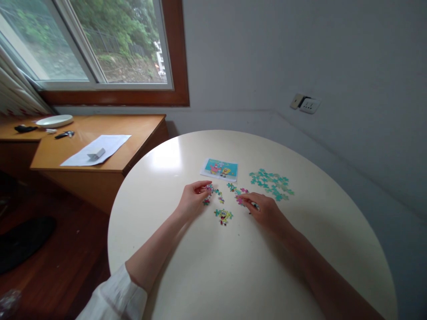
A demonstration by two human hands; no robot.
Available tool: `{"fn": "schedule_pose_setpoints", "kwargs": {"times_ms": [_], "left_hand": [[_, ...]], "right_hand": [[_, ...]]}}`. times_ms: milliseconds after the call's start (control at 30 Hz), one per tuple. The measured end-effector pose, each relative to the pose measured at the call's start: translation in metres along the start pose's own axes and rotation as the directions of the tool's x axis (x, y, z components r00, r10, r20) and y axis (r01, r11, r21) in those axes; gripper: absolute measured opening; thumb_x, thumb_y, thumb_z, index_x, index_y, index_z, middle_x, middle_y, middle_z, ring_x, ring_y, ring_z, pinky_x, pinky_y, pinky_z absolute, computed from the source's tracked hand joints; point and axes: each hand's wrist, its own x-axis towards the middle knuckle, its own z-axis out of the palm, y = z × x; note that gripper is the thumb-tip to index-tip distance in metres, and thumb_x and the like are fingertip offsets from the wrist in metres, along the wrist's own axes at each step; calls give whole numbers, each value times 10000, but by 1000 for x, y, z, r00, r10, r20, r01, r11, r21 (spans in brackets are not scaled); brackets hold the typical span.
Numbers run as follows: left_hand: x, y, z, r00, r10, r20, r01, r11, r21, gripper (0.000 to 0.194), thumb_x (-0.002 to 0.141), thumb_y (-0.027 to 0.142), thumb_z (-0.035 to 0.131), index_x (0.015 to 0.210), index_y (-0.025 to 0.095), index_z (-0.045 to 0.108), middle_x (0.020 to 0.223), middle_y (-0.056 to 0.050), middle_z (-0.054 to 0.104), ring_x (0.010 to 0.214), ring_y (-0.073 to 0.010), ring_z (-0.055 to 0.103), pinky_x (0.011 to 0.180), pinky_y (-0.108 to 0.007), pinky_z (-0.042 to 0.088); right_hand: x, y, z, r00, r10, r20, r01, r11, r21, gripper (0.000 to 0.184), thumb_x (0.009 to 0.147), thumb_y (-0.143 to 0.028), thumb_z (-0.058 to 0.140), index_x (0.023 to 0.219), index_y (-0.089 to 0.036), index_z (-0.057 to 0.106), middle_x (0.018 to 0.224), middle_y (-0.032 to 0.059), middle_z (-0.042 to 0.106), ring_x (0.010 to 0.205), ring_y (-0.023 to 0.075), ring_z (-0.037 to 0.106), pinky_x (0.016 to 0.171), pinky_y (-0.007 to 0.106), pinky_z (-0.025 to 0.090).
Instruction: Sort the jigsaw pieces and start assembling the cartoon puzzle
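Observation:
My left hand [193, 198] rests on the round cream table [207, 275] with its fingers curled, pinching a small puzzle piece [208, 188]. My right hand [263, 208] lies to the right, fingers pinched on a pink and teal piece [240, 198]. Between the hands sits a small joined cluster with a yellow cartoon figure [223, 216]. More loose coloured pieces [233, 188] lie just beyond my fingers. A reference picture card [219, 169] lies farther back. A spread of teal pieces [271, 183] sits to the right of it.
A wooden desk [140, 129] stands at the left under a window [86, 44], bearing paper sheets [96, 150], a white plate [54, 121] and small dark items [25, 129]. A wall socket [306, 103] is at the right. A dark object [23, 242] lies on the wooden floor.

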Motion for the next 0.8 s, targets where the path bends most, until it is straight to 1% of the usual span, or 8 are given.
{"fn": "schedule_pose_setpoints", "kwargs": {"times_ms": [133,467,800], "left_hand": [[-1,0,-1,1000,5,11,-6,1000,24,294,590,94,683,883,95,690,588,5,623,566,-79,555,566,-198,428],[1,-5,-1,1000,21,16,-22,998,58,287,593,72,670,878,103,688,645,-17,654,613,-98,591,591,-206,459],[1,-5,0,999,16,30,-18,998,59,291,581,86,693,872,98,690,594,-2,625,590,-99,578,580,-213,453]], "right_hand": [[0,0,1,1000,12,-13,-12,1000,7,196,851,-192,476,907,-195,664,803,48,705,711,164,659,649,244,496],[-1,1,3,1000,4,-21,-3,1000,14,205,832,-172,491,928,-189,671,834,61,710,742,175,666,684,258,511],[-1,1,3,1000,26,-9,-26,999,-26,197,825,-181,504,911,-198,681,845,52,717,741,173,670,674,256,509]]}}
